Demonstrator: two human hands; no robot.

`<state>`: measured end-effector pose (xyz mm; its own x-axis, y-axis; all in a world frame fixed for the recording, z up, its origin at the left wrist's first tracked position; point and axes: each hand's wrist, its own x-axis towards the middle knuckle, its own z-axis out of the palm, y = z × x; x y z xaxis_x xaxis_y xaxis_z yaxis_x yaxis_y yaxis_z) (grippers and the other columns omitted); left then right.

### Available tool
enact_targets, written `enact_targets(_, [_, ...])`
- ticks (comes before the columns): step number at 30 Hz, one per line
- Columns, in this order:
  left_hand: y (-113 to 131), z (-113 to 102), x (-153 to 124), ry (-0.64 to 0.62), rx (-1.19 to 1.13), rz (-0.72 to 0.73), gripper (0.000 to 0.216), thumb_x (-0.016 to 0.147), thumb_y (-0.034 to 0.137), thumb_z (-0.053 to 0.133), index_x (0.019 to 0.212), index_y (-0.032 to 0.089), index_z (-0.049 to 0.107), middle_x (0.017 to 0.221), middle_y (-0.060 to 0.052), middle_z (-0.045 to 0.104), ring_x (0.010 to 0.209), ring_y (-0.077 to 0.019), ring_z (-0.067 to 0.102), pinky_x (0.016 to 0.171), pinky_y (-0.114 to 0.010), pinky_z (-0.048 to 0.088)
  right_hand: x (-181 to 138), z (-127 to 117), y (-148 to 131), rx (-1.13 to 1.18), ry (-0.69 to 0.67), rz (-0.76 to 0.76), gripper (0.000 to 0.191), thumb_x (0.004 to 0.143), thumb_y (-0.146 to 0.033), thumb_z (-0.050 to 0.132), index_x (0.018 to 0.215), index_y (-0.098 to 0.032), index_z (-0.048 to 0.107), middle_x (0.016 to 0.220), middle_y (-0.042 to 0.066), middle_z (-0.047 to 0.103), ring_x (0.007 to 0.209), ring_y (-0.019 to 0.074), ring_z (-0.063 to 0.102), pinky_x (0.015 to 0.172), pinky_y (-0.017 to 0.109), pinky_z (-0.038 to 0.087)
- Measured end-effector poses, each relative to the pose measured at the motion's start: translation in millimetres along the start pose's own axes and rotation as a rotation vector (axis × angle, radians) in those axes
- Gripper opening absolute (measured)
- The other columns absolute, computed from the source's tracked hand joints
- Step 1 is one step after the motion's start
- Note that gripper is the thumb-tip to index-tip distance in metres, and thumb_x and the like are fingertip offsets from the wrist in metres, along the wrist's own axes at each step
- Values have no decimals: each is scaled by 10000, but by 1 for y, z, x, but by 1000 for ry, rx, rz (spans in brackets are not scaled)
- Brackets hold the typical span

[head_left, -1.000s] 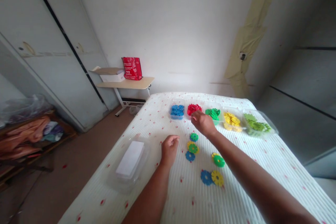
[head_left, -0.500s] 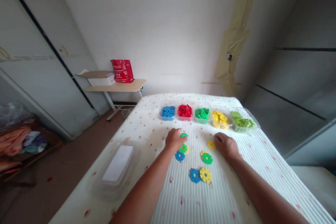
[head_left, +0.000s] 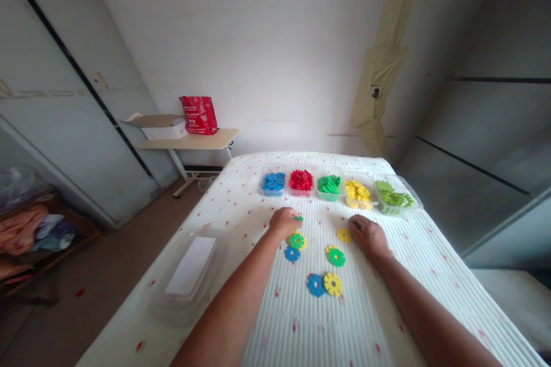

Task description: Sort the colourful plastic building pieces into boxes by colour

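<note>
My left hand point(head_left: 284, 222) pinches a green notched plastic disc point(head_left: 298, 218), which is tilted nearly edge-on. Just below it, another green disc point(head_left: 297, 240) overlaps a yellow one, with a blue disc point(head_left: 292, 253) at their lower edge. My right hand point(head_left: 369, 236) rests on the cloth with fingers curled, beside a flat yellow disc point(head_left: 344, 235); anything inside those fingers is hidden. Between the forearms, a green disc point(head_left: 336, 257) partly covers a yellow one. Nearer to me, a blue disc point(head_left: 315, 285) and a yellow disc point(head_left: 333, 284) lie joined or overlapping.
Clear tubs hold blue discs point(head_left: 274, 182), red pieces point(head_left: 301, 180), green discs point(head_left: 329, 184), yellow discs point(head_left: 357, 190) and light green pieces point(head_left: 394, 195) along the far side. A clear container point(head_left: 185, 281) with a white rectangle lies left. A red bag point(head_left: 198, 115) stands on a side table.
The green disc in my left hand has gone from nearly face-up to nearly edge-on. My right hand stays beside the yellow disc. The whole view has shifted slightly.
</note>
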<state>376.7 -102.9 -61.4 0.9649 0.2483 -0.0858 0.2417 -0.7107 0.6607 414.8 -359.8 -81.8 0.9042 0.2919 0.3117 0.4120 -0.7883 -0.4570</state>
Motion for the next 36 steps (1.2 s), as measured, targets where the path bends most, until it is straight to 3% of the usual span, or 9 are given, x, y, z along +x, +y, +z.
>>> enact_targets(3, [-12,-5,2,-13,-209,-11,311,569,279,713,853,155,689,761,-24,685,751,-174,625,682,-251,460,0,0,0,-8,15,-13,246,768,-297,405,755,-200,632,759,36,663,668,152,576,621,229,389])
enact_targets(6, [-21,-10,-2,-20,-568,-23,389,563,297,729,912,130,676,688,-9,644,674,-146,600,669,-254,452,0,0,0,-18,17,-15,244,771,-290,407,757,-200,633,759,35,664,674,152,574,624,229,386])
enact_targets(9, [-29,-9,-16,14,-800,-3,491,577,358,725,1001,123,655,727,-15,631,688,-133,585,687,-255,446,0,0,-1,-26,10,-1,239,771,-291,410,752,-199,629,761,36,663,664,150,576,615,227,384])
enact_targets(11, [-34,-5,-30,43,-836,41,490,595,365,709,1015,119,653,769,-28,627,724,-138,580,706,-261,447,0,0,-1,-35,10,7,240,773,-291,406,747,-200,627,758,35,662,657,149,578,608,225,382])
enact_targets(16, [-36,11,-61,162,-518,253,369,625,250,655,982,159,674,842,-32,583,777,-144,562,736,-267,461,0,-1,-2,-50,8,-5,245,775,-289,396,745,-200,623,766,38,663,659,152,580,600,227,382])
enact_targets(19, [-31,14,-67,156,-306,321,351,607,182,640,956,176,678,864,-29,571,813,-150,566,754,-266,469,0,-1,-2,-43,10,1,241,772,-289,400,752,-201,624,767,37,665,659,152,582,602,227,383])
enact_targets(29, [-29,5,-67,78,-52,375,373,601,162,651,972,197,675,912,-31,577,912,-174,559,849,-290,443,1,-1,-1,-70,-6,4,241,780,-284,403,752,-199,626,773,38,663,677,157,574,600,229,378])
enact_targets(36, [-23,11,-68,135,41,358,385,642,212,647,1027,195,647,936,-48,577,939,-193,541,861,-307,428,0,0,-2,-78,-3,-2,231,788,-268,407,752,-207,626,785,31,666,699,154,575,613,224,377])
